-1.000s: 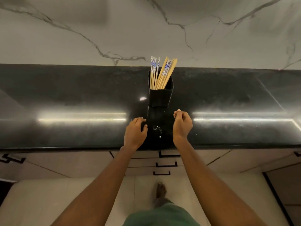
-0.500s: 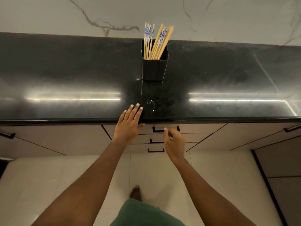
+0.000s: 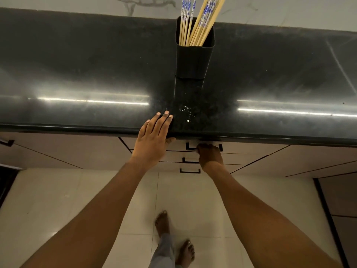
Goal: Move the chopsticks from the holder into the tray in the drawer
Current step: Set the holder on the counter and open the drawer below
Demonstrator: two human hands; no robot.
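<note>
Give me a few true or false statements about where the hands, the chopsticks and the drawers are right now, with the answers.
1. The chopsticks stand in the black holder on the countertop. True.
2. The right hand grips the top drawer handle. True.
3. The left hand holds a chopstick. False: it lies flat and empty on the countertop's front edge.
4. The top drawer is pulled fully open. False: all three drawer fronts look shut and no tray shows.
5. The holder lies tipped on its side. False: it stands upright.
</note>
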